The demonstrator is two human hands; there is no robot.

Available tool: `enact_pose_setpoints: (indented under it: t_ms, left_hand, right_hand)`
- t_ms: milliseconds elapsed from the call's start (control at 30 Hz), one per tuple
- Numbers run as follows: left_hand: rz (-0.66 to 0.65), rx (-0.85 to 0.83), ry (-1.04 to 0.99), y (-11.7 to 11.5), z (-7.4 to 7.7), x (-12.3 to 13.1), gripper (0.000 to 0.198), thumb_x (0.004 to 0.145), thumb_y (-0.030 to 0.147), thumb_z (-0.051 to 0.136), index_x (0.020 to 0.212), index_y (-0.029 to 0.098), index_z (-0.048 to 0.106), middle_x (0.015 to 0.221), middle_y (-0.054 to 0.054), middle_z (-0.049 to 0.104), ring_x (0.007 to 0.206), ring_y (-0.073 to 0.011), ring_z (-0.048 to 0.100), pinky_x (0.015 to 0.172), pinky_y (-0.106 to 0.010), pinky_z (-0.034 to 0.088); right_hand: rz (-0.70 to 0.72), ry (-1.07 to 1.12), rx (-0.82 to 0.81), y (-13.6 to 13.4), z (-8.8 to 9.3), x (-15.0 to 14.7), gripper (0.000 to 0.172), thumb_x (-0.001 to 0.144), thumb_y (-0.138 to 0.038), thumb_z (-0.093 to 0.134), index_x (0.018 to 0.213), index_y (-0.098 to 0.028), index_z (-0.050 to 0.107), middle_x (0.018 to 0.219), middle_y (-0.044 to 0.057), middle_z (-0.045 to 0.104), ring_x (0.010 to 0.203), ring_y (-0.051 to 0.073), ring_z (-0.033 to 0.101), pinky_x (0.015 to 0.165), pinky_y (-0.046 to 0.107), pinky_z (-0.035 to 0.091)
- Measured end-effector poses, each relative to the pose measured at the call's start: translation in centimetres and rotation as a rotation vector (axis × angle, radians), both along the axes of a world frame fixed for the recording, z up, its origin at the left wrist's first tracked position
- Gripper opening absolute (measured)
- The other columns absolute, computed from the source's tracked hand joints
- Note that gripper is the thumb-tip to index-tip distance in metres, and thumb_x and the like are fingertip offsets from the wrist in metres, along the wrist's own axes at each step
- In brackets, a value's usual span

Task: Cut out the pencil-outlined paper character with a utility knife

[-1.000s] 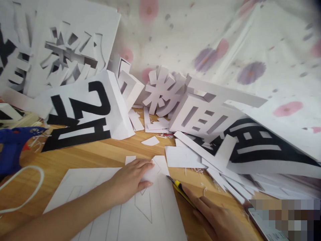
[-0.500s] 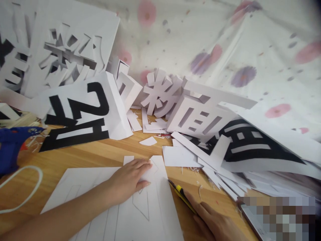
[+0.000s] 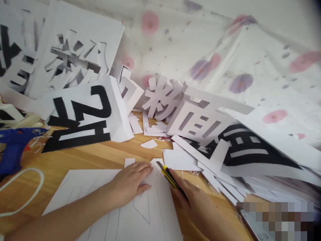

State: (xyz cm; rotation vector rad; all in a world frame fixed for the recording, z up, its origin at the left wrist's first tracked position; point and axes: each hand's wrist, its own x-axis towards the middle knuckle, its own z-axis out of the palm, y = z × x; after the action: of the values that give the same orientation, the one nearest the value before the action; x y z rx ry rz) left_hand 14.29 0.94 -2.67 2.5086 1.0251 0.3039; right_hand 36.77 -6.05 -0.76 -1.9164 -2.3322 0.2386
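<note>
A white board [image 3: 165, 217] with pencil-drawn outlines lies on the wooden table in front of me. My left hand [image 3: 131, 182] rests flat on its upper part, fingers stretched out and thumb apart, holding nothing. In my right hand [image 3: 192, 195] is a yellow-and-black utility knife [image 3: 168, 174], gripped with the fingers wrapped around its handle. The blade points up and left over the board's upper right corner, just right of my left fingertips. Whether the blade touches the board I cannot tell.
Raised white characters [image 3: 160, 97] stand at the back. Paper with a black printed character [image 3: 117, 120] leans at left, near a blue glue gun [image 3: 12, 147] and a white cord loop [image 3: 41, 180]. White offcuts [image 3: 179, 159] lie at right; a phone-like device [image 3: 250, 219] is at lower right.
My right hand has moved up and left with the knife, from beside the board's right edge to over its upper corner. My left hand stays in place.
</note>
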Motion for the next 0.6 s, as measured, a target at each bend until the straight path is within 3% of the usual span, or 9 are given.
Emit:
enact_pose_setpoints:
  t_ms: [167, 400, 600]
  left_hand:
    - [-0.001, 0.022, -0.049, 0.1, -0.1, 0.0, 0.043, 0.085, 0.039, 0.050, 0.123, 0.019, 0.048, 0.133, -0.008, 0.047, 0.120, -0.0238, 0.044, 0.099, -0.040, 0.036]
    - [-0.003, 0.011, -0.068, 0.1, -0.2, 0.0, 0.042, 0.084, 0.037, 0.051, 0.122, 0.020, 0.048, 0.131, -0.008, 0.049, 0.120, -0.0237, 0.044, 0.100, -0.039, 0.036]
    - [-0.004, 0.016, -0.053, 0.0, 0.1, 0.0, 0.043, 0.085, 0.037, 0.050, 0.123, 0.018, 0.047, 0.132, -0.008, 0.048, 0.120, -0.0237, 0.043, 0.099, -0.039, 0.036]
  right_hand:
    - [0.042, -0.036, 0.057, 1.7, -0.3, -1.5, 0.053, 0.085, -0.015, 0.035, 0.136, -0.027, 0.033, 0.093, 0.006, 0.067, 0.073, 0.019, 0.065, 0.060, 0.028, 0.048]
    - [-0.009, -0.020, -0.040, 1.6, 0.3, -2.1, 0.051, 0.086, -0.014, 0.034, 0.136, -0.021, 0.034, 0.093, 0.009, 0.067, 0.070, 0.019, 0.065, 0.063, 0.029, 0.047]
    - [-0.003, -0.034, -0.018, 1.5, 0.0, -2.2, 0.048, 0.086, -0.014, 0.033, 0.133, -0.021, 0.040, 0.087, 0.009, 0.067, 0.070, 0.020, 0.065, 0.065, 0.031, 0.048]
